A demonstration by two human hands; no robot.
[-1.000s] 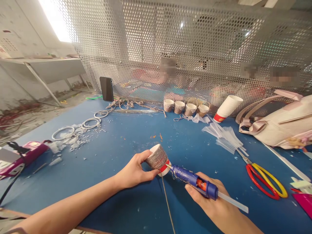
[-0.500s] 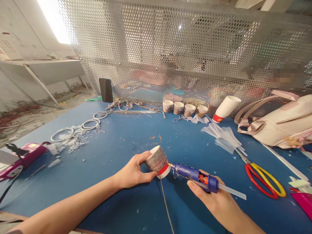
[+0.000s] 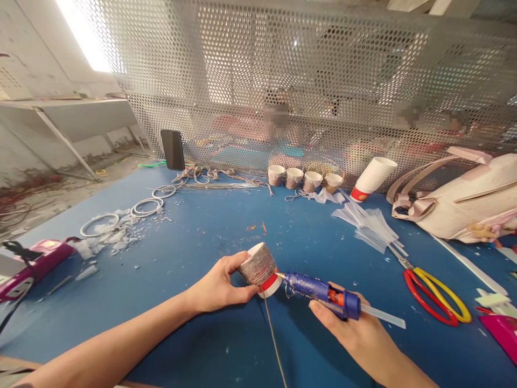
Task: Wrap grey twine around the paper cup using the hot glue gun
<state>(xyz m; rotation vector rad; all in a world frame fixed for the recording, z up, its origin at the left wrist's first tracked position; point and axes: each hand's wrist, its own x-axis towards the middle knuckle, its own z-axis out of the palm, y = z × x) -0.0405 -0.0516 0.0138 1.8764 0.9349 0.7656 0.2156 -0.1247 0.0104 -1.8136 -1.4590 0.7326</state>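
In my left hand (image 3: 226, 283) is a paper cup (image 3: 258, 267), tilted on its side with its mouth toward the upper left. Grey-brown cord is wound round most of it, leaving a red and white band bare near its base. A loose length of cord (image 3: 273, 334) runs from the cup down toward the bottom edge of the view. My right hand (image 3: 351, 334) grips a blue glue gun (image 3: 319, 291), with a clear glue stick (image 3: 383, 315) poking out of its back. The nozzle meets the cup at the edge of the winding.
Several cord-covered cups (image 3: 313, 181) stand along the perforated metal screen (image 3: 242, 81), beside leaning stacked paper cups (image 3: 374, 179). To the right lie glue sticks (image 3: 369, 226), scissors (image 3: 438, 296) and a pale bag (image 3: 460, 202). White rings (image 3: 147, 207), a phone (image 3: 173, 150) and a magenta power strip (image 3: 38, 267) are leftward.
The view has shifted very slightly. Both hands, the cup and the glue gun keep nearly the same positions, with the nozzle still at the cup.
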